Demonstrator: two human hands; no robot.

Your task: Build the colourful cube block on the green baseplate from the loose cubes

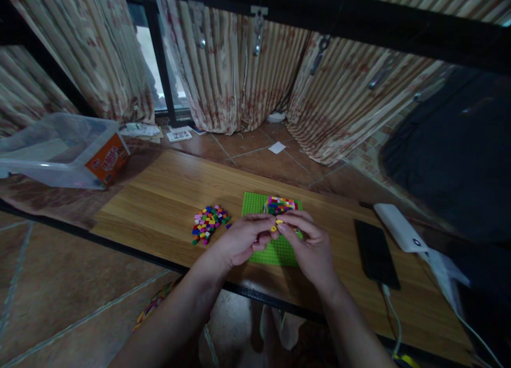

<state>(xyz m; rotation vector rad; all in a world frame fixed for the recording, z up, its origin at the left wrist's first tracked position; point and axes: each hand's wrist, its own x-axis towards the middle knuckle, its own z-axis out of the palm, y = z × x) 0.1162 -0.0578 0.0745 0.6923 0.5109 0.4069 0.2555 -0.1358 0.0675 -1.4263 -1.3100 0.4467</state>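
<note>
My two hands meet above a green studded baseplate (275, 255) on the wooden table. Small yellow toy bricks (273, 228) show between the fingertips. My left hand (249, 236) is closed, pinching one from the left side. From the right, my right hand (313, 243) pinches yellow too, its thumb and forefinger pressed together. Whether the yellow pieces are joined, I cannot tell. Behind the fingers, a block of multicoloured bricks (282, 203) sits at the far side of the baseplate, partly hidden by my hands. A loose pile of small coloured bricks (208, 222) lies left of the plate.
A clear plastic bin (59, 168) with an orange label stands at the far left. On the right lie a black phone (375, 251) with a cable plugged in and a white device (399, 227). Striped curtains (223, 75) hang beyond the table (159, 197).
</note>
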